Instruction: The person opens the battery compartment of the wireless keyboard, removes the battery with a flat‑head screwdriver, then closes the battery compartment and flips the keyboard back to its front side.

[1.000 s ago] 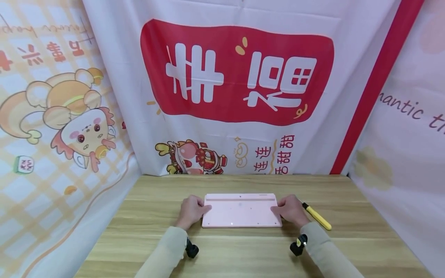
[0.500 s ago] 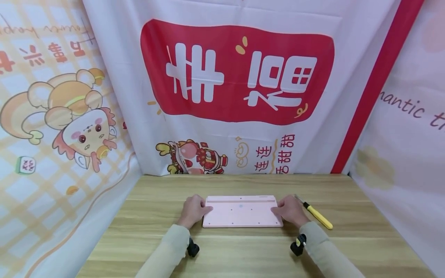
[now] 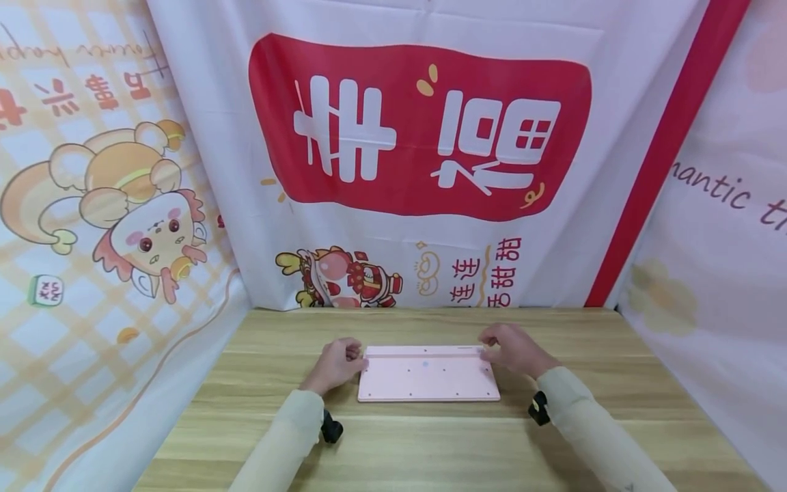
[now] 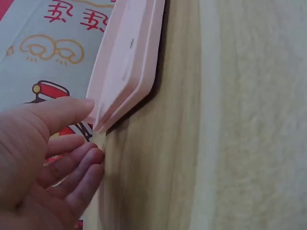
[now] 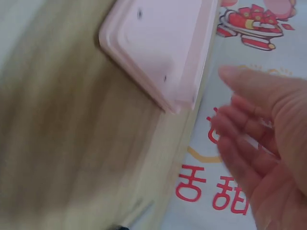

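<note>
A flat pink keyboard [image 3: 428, 379] lies underside up on the wooden table, small screw holes across its back and a raised ridge along its far side. At its left edge is my left hand [image 3: 335, 364], fingers loosely bent; in the left wrist view the thumb [image 4: 72, 111] is right at the keyboard's corner. My right hand [image 3: 518, 352] hovers by the far right corner. The right wrist view shows that hand's fingers [image 5: 240, 155] spread apart from the keyboard, with nothing between them.
A screwdriver's metal shaft [image 5: 141, 213] shows low in the right wrist view; in the head view the right arm hides the tool. Printed cloths [image 3: 424, 130] hang behind and at both sides of the wooden table [image 3: 430, 451].
Both hands have let go of the keyboard's side edges. The right hand has lifted and moved away toward the back, its arm now covering the yellow screwdriver. The keyboard has barely shifted.
</note>
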Tool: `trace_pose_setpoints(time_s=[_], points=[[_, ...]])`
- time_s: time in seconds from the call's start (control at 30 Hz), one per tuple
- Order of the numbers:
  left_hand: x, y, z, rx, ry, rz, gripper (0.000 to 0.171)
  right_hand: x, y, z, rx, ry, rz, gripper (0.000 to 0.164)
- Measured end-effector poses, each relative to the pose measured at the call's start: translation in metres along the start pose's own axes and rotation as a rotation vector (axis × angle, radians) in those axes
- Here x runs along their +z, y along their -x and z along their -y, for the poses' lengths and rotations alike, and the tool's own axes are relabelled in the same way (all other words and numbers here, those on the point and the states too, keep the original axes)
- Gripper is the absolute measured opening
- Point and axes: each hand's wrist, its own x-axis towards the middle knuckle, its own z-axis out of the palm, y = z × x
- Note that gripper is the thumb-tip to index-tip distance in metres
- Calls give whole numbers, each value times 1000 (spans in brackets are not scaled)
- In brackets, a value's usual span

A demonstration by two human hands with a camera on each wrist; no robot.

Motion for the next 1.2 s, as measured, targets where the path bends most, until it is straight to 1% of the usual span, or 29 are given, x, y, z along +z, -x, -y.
trace_pose_setpoints(time_s=[0.07, 0.13, 0.23, 0.37, 0.43, 0.53, 0.63, 0.77, 0.9, 1.0, 1.1, 1.2], points=[[2, -4, 4, 13, 9, 3, 45, -3, -5, 1, -66, 27, 36, 11], [4, -7, 7, 20, 23, 0, 41, -3, -10, 2, -109, 34, 77, 8], [6, -10, 12, 27, 45, -10, 35, 0, -15, 3, -137, 40, 105, 7], [6, -11, 16, 33, 63, -22, 26, 7, -22, 3, -154, 26, 107, 6], [6, -12, 16, 31, 72, -27, 22, 10, -24, 3, -167, 13, 97, 6], [6, -11, 15, 31, 72, -26, 20, 16, -27, 2, -161, 11, 88, 9], [6, -12, 13, 29, 71, -18, 20, 21, -30, 0, -150, 35, 85, 14], [6, -12, 13, 26, 69, -15, 20, 24, -33, -1, -150, 76, 79, 14], [6, -14, 15, 36, 58, -20, 20, 26, -36, 0, -143, 100, 79, 12], [7, -14, 16, 44, 54, -23, 20, 24, -39, 3, -104, 103, 114, 11], [7, -14, 15, 34, 63, -26, 20, 19, -43, 8, -39, 91, 172, 10], [7, -14, 12, 15, 66, -28, 20, 13, -47, 12, -5, 71, 234, 10]])
